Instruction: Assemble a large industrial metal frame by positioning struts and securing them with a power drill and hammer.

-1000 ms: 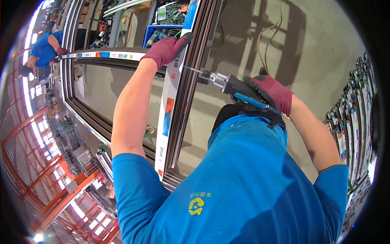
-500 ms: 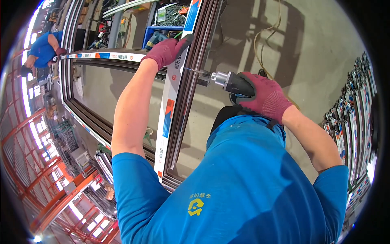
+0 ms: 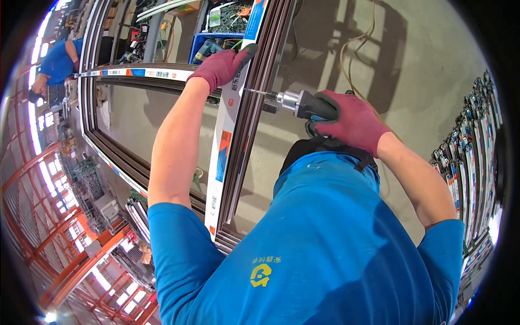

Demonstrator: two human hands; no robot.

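A large dark metal frame (image 3: 253,135), its upper faces covered with printed white protective film (image 3: 215,189), stretches out in front of me. My left hand (image 3: 223,67), in a maroon glove with dark fingertips, is closed over its near bar, close to where a crossbar joins. My gloved right hand (image 3: 355,120) is wrapped round the grip of a power drill (image 3: 291,101) with a silver chuck. The drill lies level, its thin bit (image 3: 255,91) pointing left at the side of the bar. Whether the tip is inside the metal I cannot tell.
Beyond the frame, a blue bin (image 3: 197,44) holds another power tool (image 3: 207,50), beside a heap of small fasteners (image 3: 230,20). A cable (image 3: 344,59) trails over the floor. Stacked profiles (image 3: 471,146) stand at right. A co-worker in blue (image 3: 57,66) is at far left.
The drill and my right hand have shifted slightly away from me. My left hand stays on the bar. At far left, the co-worker's gloved hand has dropped out of sight.
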